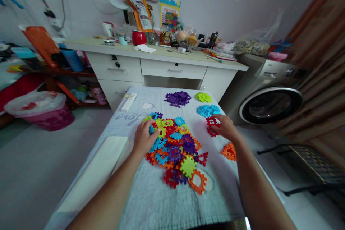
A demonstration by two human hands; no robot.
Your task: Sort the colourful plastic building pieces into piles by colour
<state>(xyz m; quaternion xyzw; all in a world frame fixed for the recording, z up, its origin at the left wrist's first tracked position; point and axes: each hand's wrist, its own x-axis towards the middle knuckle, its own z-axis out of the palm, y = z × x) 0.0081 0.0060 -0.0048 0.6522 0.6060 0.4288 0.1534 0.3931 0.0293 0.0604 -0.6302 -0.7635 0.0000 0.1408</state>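
Observation:
A mixed heap of coloured plastic interlocking tiles [176, 149] lies in the middle of a cloth-covered table [151, 201]. My left hand [144, 138] rests on the heap's left edge, fingers curled on a blue tile. My right hand [225, 126] is to the right, fingers pinched on a red tile [212, 122] over a small red pile. Sorted piles lie around: purple [178, 98], green [203, 97], blue [208, 110] and orange [229, 151].
A white tube [129, 101] lies at the table's far left. Behind stands a cluttered white desk [161, 66] with drawers. A washing machine [272, 97] is at the right, a pink lined bin [40, 109] at the left, a dark chair [309, 161] near right.

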